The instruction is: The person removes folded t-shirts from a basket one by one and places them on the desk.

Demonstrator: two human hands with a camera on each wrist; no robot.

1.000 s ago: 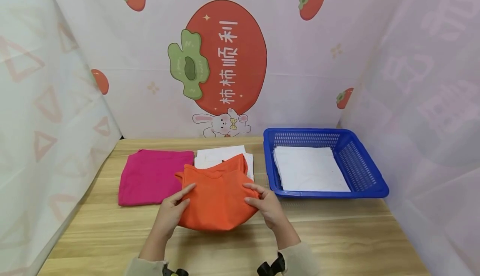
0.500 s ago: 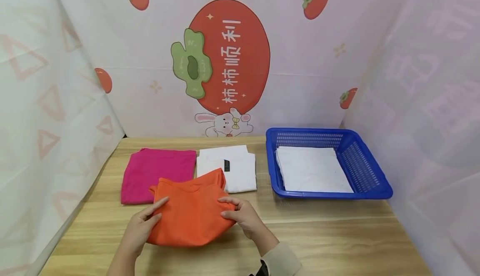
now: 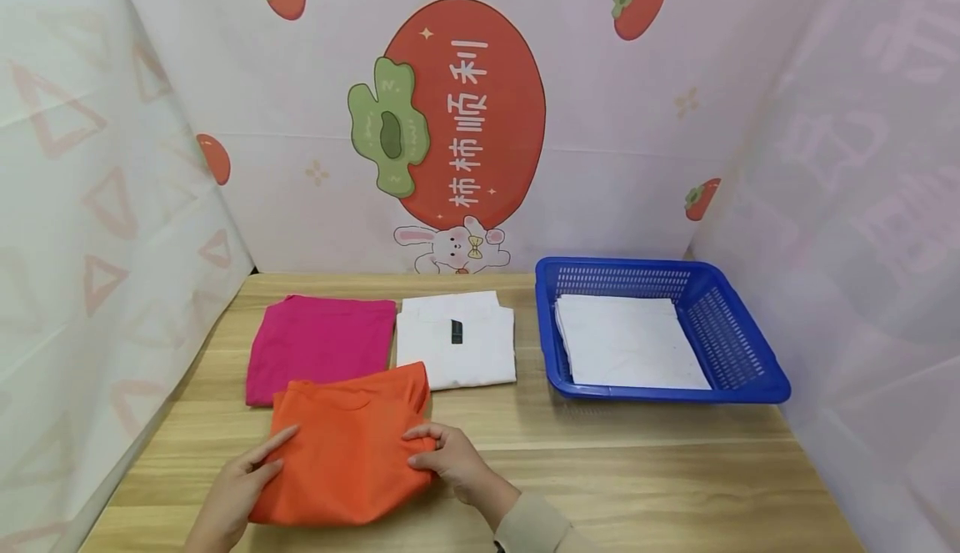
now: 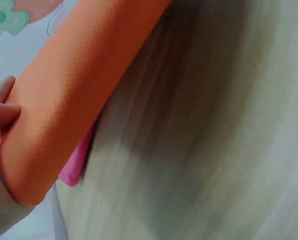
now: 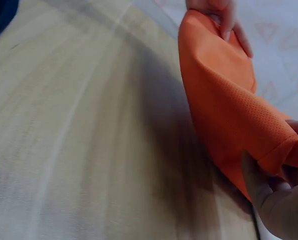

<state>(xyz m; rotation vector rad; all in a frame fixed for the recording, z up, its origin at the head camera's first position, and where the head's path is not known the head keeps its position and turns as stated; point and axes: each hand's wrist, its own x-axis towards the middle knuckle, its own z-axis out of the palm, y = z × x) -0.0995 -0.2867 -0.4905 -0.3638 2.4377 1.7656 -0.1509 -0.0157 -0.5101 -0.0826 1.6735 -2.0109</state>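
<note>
A folded orange shirt [image 3: 341,453] with a rounded neckline hangs between my two hands at the front left, its bottom fold sagging. My left hand [image 3: 234,490] grips its left edge, thumb and fingers on the cloth. On the opposite edge, my right hand [image 3: 453,461] pinches the fabric. Both wrist views show a shadow below the orange shirt [image 5: 224,110], its lower fold held up off the wood. Behind it lie a folded magenta garment [image 3: 322,344], partly covered by the orange one in the head view, and a folded white shirt [image 3: 480,353] with a dark neck label.
A blue plastic basket [image 3: 738,390] stands at the back right, holding a folded white cloth stack [image 3: 633,340]. The wooden table [image 3: 645,478] is bordered by printed curtains [image 3: 615,119] at the back and both sides.
Both hands have carried the orange shirt left and toward the front edge. The white shirt and its label, partly covered before, now show fully. The basket stays put.
</note>
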